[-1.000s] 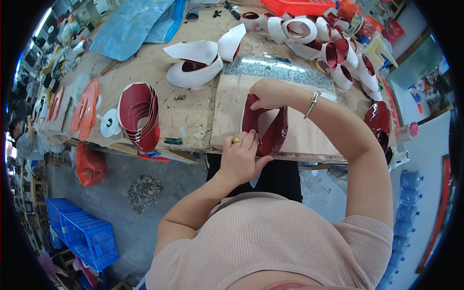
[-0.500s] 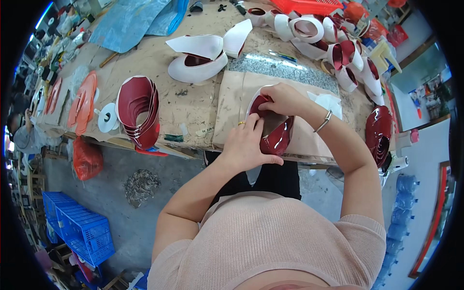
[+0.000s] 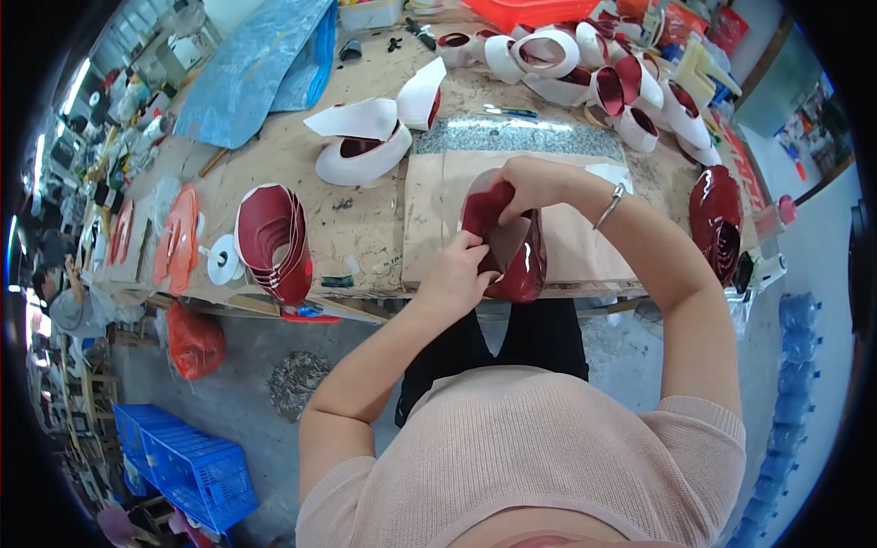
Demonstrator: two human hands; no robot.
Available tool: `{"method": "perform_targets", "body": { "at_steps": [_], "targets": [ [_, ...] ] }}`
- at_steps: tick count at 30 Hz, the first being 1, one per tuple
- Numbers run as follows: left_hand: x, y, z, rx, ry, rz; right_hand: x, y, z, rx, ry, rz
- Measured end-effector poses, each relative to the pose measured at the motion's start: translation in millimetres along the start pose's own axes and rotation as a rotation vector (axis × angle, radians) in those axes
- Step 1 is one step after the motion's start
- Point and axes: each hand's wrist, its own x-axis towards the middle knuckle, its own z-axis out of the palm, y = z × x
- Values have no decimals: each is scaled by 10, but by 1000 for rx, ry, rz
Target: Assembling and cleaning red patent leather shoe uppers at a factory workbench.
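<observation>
The person's left hand (image 3: 455, 276) is curled closed, its fingers and thumb gripping the near left side of a glossy dark red piece (image 3: 526, 272). The right hand (image 3: 532, 185) pinches its far edge. The piece sits over the beige sheet (image 3: 585, 251), by the worktable (image 3: 365, 242)'s front edge.

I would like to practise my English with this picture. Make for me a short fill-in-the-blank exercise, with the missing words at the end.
1. The left hand shares its hold on the glossy dark red piece with the ____ hand.
2. The nested stack of red pieces stands on the table, to the ____ of the held piece.
3. The plastic crate on the floor is coloured ____.
4. The person's trousers are ____.

Missing words: right; left; blue; black.
</observation>
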Motion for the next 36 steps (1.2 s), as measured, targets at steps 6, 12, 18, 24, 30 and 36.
{"method": "perform_targets", "body": {
  "at_steps": [6,12,18,24,30,36],
  "targets": [
    [30,-238,33,314,85,339,83,-115,161,-171,99,82],
    [-92,-170,22,437,39,221,223,-193,243,-523,52,4],
    [207,-228,-195,276,-253,155,206,-112,243,-452,66,0],
    [205,-356,-80,344,-112,288,21,74,-4,-136,115,69],
    [170,-290,-5,308,-48,239,20,249,19,140,6,152],
    [199,-331,-48,405,-67,337,52,182,19,104,-3,225]
  ]
}}
